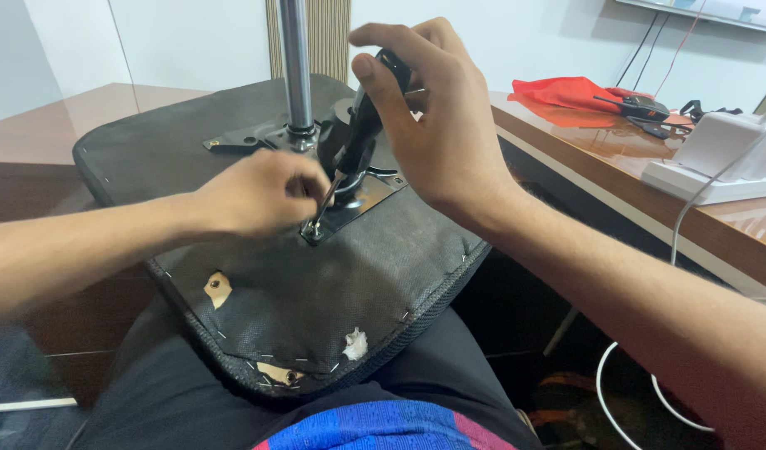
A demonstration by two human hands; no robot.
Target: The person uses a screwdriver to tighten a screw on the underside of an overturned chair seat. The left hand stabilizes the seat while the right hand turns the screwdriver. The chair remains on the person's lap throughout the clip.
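I am holding a screwdriver (354,137) in my right hand (437,125), my fingers (375,79) wrapping around its black handle at the top, while the metal shaft is slanting down and to the left toward a screw (314,231) at the near-left corner of a metal mounting plate (362,200). My left hand (254,196) is coming in from the left, its fingers pinching in around the lower shaft just above the screw, steadying the tip. The plate is sitting on the underside of an upturned chair seat (308,292), which is resting across my lap with its black fabric cover torn in a few spots near me, showing wood and pale padding. A chrome post (297,67) is rising upright from the far side of the plate. To the right, a wooden desk (600,158) is carrying a red cloth (562,90), a dark handset (641,107) and a white box (720,142) with a white cable (679,225) trailing down toward the floor.
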